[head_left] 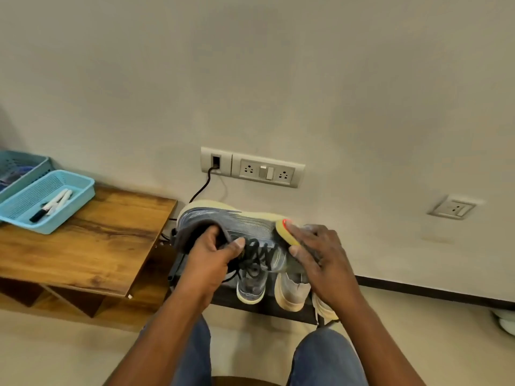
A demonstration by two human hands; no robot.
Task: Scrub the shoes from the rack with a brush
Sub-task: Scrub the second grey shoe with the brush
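Plain beige wall (278,79) fills the upper half of the frame, pale floor (69,352) the lower part. At frame centre a blue-grey sneaker (231,224) is held up on its side, cream sole toward the wall, dark laces (259,254) facing the camera. The sneaker is gripped by the left hand (214,257): fingers are tucked into the collar opening, thumb curled over the tongue by the laces. A yellow brush (287,232) with a red spot on its top end is pressed against the toe end of the sneaker; it is clamped by the right hand (317,254), index finger laid along its back, thumb under its lower end. Bristles cannot be made out.

Just below the held sneaker, a matching blue-grey shoe (249,288) and a beige shoe (292,291) are seen toe-forward on a dark rack shelf (267,309); part of a further pale shoe (323,307) is partly hidden under the right wrist. Knees in blue jeans (328,358) are seen at the bottom of the frame.

Left of centre a wooden bench (97,240) is seen, with a light blue basket (41,201) holding markers (53,204) on it and a second blue basket (19,168) behind, at the left edge. On the wall above the sneaker, a socket panel (267,171) is mounted, with a black cable (203,188) plugged in at its left end. A single socket (452,208) is seen at the right.
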